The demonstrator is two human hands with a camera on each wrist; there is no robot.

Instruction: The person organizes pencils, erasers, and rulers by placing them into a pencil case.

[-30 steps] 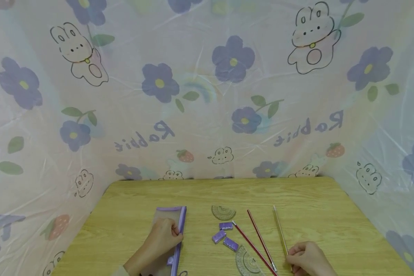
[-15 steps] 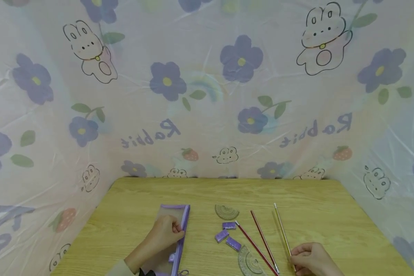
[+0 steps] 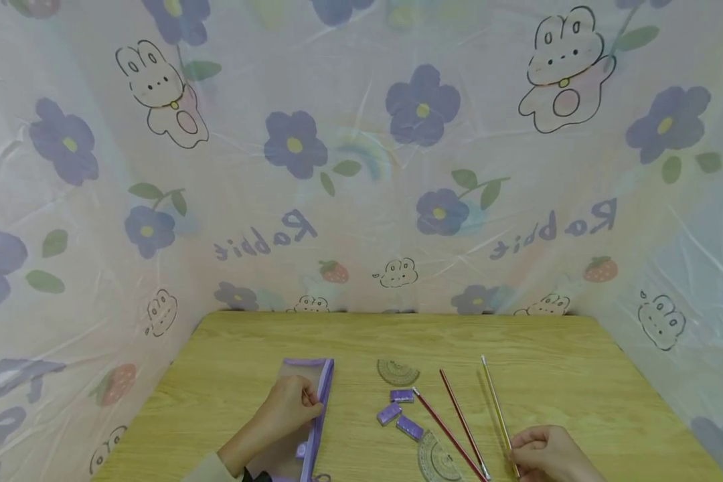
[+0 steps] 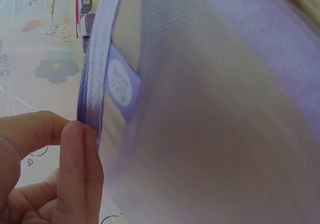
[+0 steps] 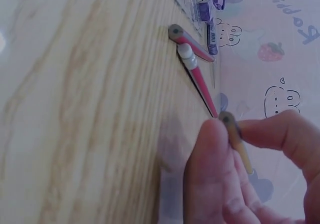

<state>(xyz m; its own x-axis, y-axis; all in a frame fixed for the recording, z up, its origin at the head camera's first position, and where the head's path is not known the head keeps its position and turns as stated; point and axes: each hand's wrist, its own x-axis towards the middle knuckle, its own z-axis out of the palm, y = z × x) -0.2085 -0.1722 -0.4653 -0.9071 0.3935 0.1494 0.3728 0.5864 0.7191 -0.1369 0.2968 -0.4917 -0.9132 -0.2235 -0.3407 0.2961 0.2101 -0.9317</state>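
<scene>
One yellow pencil is pointing away across the table, and the right hand is pinching it near its closer end between thumb and fingers. Whether its far end is touching the wood, I cannot tell. Well to its left, the pouch is lying on the table, and the left hand is pinching its zip edge between thumb and fingertips.

For good handling, I am judging that the right hand should be gripping lightly but firmly, so that the pencil is not rolling or swinging into its neighbours. The left hand should be lifting the edge gently, not dragging the pouch along.

Between the hands, two red pencils, three erasers and two protractors are lying loosely grouped. Beyond the table, a rabbit-print sheet is hanging.

The left wrist view is showing zip teeth and a white oval on a purple label, details that the head view is not making out. The right wrist view is showing the yellow pencil's flat, unsharpened end with its dark core, which is too small to read from above. Only the head view is taking in both hands together.
</scene>
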